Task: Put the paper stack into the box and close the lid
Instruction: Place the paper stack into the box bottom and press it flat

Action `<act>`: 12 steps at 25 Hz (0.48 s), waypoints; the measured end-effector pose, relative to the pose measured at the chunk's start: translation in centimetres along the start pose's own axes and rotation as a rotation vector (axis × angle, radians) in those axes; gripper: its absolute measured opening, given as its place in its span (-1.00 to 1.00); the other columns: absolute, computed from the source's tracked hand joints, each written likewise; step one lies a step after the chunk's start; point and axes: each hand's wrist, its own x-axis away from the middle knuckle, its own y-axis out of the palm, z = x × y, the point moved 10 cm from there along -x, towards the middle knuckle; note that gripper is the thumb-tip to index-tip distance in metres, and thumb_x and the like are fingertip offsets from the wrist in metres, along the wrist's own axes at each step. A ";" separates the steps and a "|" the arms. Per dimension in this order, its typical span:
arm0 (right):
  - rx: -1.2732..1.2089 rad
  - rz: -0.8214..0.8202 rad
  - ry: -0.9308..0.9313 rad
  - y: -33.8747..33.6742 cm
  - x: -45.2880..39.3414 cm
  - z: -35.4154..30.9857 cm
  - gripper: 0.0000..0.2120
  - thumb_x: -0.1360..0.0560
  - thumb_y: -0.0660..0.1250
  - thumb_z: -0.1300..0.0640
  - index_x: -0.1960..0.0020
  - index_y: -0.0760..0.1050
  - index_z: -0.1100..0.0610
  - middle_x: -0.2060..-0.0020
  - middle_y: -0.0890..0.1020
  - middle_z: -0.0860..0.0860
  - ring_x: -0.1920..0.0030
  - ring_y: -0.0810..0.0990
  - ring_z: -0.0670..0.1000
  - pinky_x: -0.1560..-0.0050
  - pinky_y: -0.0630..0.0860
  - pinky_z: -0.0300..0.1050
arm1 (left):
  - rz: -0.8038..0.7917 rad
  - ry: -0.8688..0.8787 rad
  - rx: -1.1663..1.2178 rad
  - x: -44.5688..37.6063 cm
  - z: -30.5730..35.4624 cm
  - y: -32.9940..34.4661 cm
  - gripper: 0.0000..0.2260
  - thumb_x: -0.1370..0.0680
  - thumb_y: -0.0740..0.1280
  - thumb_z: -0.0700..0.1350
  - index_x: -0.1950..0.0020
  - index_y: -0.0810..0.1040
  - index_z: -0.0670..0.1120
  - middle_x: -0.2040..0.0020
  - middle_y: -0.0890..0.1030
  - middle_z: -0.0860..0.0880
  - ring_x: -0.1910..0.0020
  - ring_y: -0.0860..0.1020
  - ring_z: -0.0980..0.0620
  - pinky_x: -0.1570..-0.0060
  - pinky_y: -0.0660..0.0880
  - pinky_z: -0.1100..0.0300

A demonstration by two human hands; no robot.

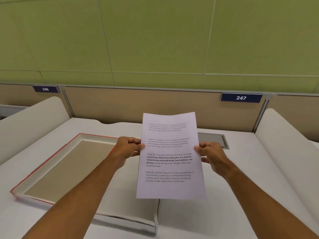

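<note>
I hold a white paper stack (170, 157) with printed text upright above the desk, its sheets facing me. My left hand (128, 148) grips its left edge and my right hand (209, 155) grips its right edge. Below and to the left lies the open box: a red-edged lid (43, 167) with a tan inner face lies flat on the left. The white box base (131, 209) sits beside it, partly hidden by my left arm and the paper.
The white desk (241, 195) is bounded by a tan partition with number plates 246 (45, 89) and 247 (241, 97). A grey cable hatch (213, 139) sits behind the paper. Rounded white dividers stand at both sides.
</note>
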 end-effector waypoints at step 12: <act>0.071 0.206 0.377 14.0 -1.8 8.3 -0.92 -0.47 0.37 0.33 0.12 0.53 0.36 0.10 0.70 0.26 0.18 0.71 0.18 0.30 0.63 -0.07 | 0.015 -0.337 -0.130 -8.1 -10.6 -11.0 -0.92 -0.42 0.43 -0.44 0.15 0.57 -0.32 0.03 0.69 -0.27 0.21 0.71 -0.15 0.24 0.67 0.03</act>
